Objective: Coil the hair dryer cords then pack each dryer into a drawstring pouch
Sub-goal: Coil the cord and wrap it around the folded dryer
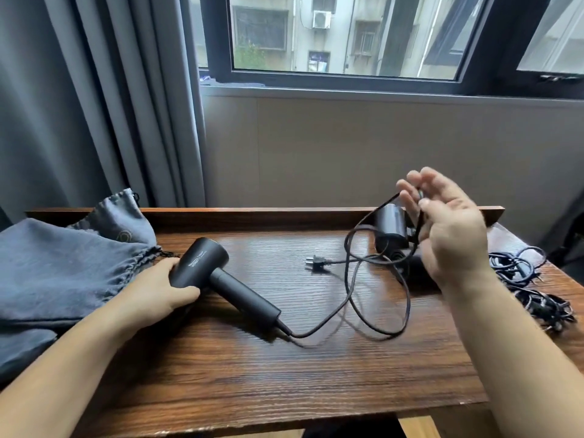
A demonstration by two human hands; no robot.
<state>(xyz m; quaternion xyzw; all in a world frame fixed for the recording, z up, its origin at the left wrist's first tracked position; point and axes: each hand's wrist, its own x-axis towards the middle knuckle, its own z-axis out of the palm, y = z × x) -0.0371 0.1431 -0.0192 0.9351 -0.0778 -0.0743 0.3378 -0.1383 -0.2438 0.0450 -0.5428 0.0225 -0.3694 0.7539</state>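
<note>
A black hair dryer [221, 276] lies on the wooden table [252, 374], its barrel toward the left. My left hand [164, 289] grips the barrel's rear end. Its black cord [350, 298] runs from the handle in loose loops up to my right hand [442, 222], which is raised above the table and pinches the cord. The cord's plug [316, 263] lies flat on the table between the two hands. A second black dryer [390, 230] stands behind my right hand, partly hidden. Grey drawstring pouches [63, 267] are piled at the left.
A tangle of black cords [534, 286] lies at the table's right edge. A raised wooden lip [252, 213] runs along the table's far side. Grey curtains [94, 105] hang at the back left beside a window [347, 36].
</note>
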